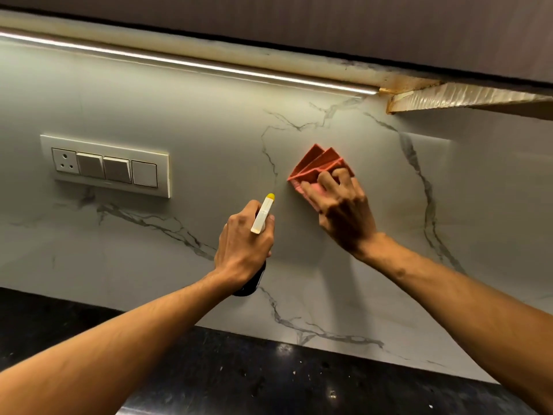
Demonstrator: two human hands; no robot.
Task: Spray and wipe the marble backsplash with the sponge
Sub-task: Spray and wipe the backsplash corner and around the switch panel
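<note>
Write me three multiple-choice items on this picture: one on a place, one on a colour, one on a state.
1. The white rectangular switch plate sits where from the folded coral sponge cloth? A) right B) left C) below
2. The nozzle tip of the white-headed spray bottle is: A) yellow B) blue C) green
3. The right hand is: A) hanging idle B) gripping the bottle C) holding the cloth on the grey-veined marble backsplash

Answers: 1 B, the plate lies further left on the wall. 2 A, the tip shows yellow above the left hand. 3 C, its fingers curl on the cloth against the marble.
</note>
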